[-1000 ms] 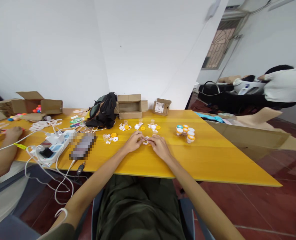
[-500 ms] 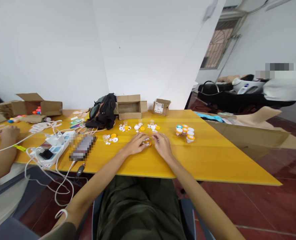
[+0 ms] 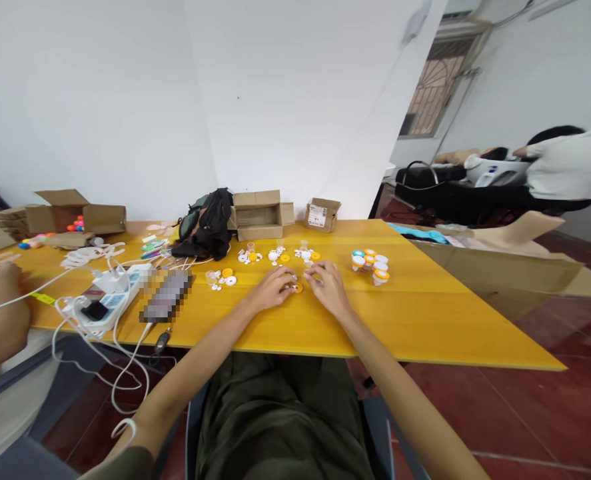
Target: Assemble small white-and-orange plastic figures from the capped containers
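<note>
On the yellow table (image 3: 425,320), my left hand (image 3: 274,289) has its fingers curled around small white parts, too small to make out. An orange disc (image 3: 298,288) lies just beside its fingertips. To the right, my right hand (image 3: 326,287) has thumb and fingertips pinched together; whatever is between them is too small to tell. Beyond my hands lie groups of small white pieces, with an orange disc (image 3: 285,257) and a clear cup (image 3: 304,245). Another group, with an orange disc (image 3: 228,273), lies left of my left hand. Several lidded cups (image 3: 380,275) stand together on the right.
At the left are a power strip (image 3: 110,303) with white cables, a phone (image 3: 168,297) and another person's hand (image 3: 2,277). Behind stand a black bag (image 3: 208,223), an open cardboard box (image 3: 258,215) and a smaller box (image 3: 322,215). Another person in white is at far right.
My right hand's fingers have shifted slightly and bent more. The other person's hand at the left has moved slightly left, and pink and blue pieces now show at it.
</note>
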Demonstrator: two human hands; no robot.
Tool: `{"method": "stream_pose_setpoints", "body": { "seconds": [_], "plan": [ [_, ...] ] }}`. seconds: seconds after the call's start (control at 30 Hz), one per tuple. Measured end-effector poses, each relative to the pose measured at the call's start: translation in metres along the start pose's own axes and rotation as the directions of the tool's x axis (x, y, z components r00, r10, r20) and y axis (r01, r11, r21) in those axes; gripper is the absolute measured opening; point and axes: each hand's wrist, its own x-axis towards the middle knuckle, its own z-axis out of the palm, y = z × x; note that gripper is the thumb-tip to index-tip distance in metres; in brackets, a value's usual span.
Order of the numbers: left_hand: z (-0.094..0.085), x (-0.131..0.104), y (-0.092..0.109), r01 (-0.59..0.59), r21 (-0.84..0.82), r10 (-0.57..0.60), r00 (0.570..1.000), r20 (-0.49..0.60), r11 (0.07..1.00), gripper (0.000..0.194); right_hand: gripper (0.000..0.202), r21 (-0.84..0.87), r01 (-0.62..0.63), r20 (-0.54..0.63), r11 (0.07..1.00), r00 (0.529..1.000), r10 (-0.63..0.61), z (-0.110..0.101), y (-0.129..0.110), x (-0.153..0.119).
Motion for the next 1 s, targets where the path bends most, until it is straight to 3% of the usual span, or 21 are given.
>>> {"method": "stream_pose_setpoints", "body": {
  "seconds": [0.17,0.3,0.53,0.8,1.0],
  "plan": [
    [0.001,0.000,-0.001,0.021,0.033,-0.022,1.000,0.005,0.999,0.014,0.011,0.059,0.131,0.131,0.990,0.982,-0.138,0.005,-0.007,-0.003],
    [0.001,0.000,-0.001,0.025,0.048,-0.026,1.000,0.010,0.999,0.012,0.013,0.076,0.144,0.179,0.987,0.972,-0.155,0.006,-0.007,-0.002],
    [0.002,0.000,-0.003,0.022,0.021,-0.022,1.000,-0.001,1.000,0.015,0.015,0.065,0.085,0.167,0.994,0.981,-0.095,0.005,-0.008,-0.003],
    [0.002,0.000,-0.004,0.047,0.003,-0.047,0.999,-0.007,0.999,0.014,0.015,-0.084,-0.086,0.157,0.993,0.983,0.098,0.000,0.001,-0.003],
    [-0.001,0.000,-0.001,0.068,0.003,-0.068,0.998,0.002,0.998,0.008,0.015,-0.116,-0.090,0.172,0.989,0.979,0.109,0.005,0.001,-0.005]
  ]
}}
